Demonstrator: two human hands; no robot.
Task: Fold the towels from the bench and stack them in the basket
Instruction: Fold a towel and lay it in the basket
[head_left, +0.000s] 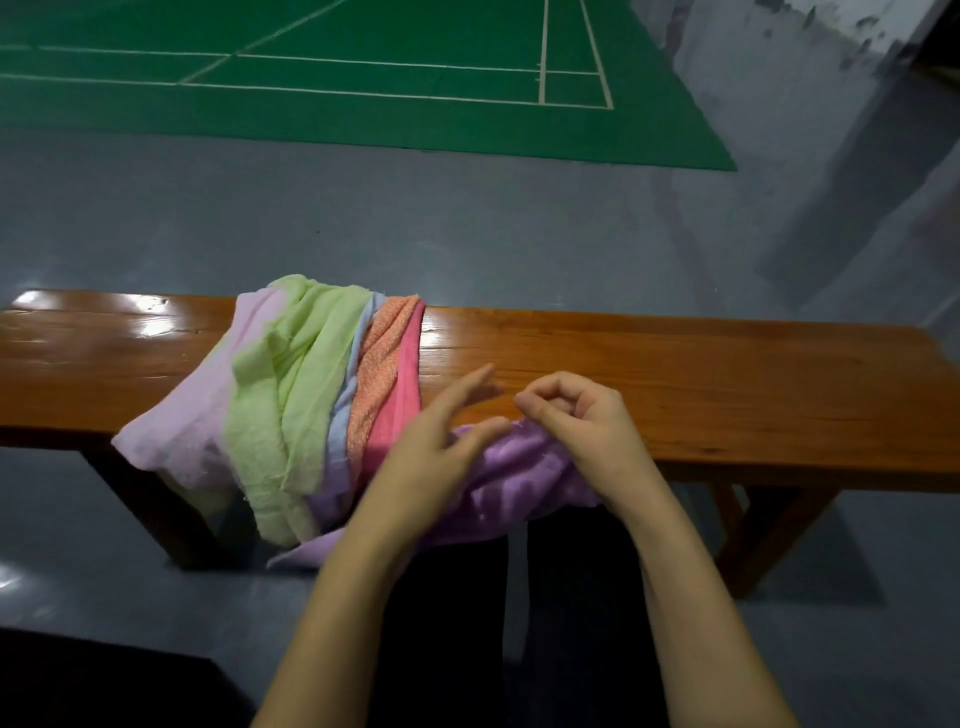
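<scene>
hands (436, 457) over purple towel (519, 473), bench (727, 374)

A green court mat (322, 67) with white lines fills the upper left and centre of the frame, lying on a grey floor (467, 228). At the upper right a scuffed grey wall (810, 62) rises. Dark trousers (447, 623) show at the bottom centre

The bench (701, 374) lies bare to the right of my hands. On my left a heap of towels (291, 384) blocks the top
</scene>
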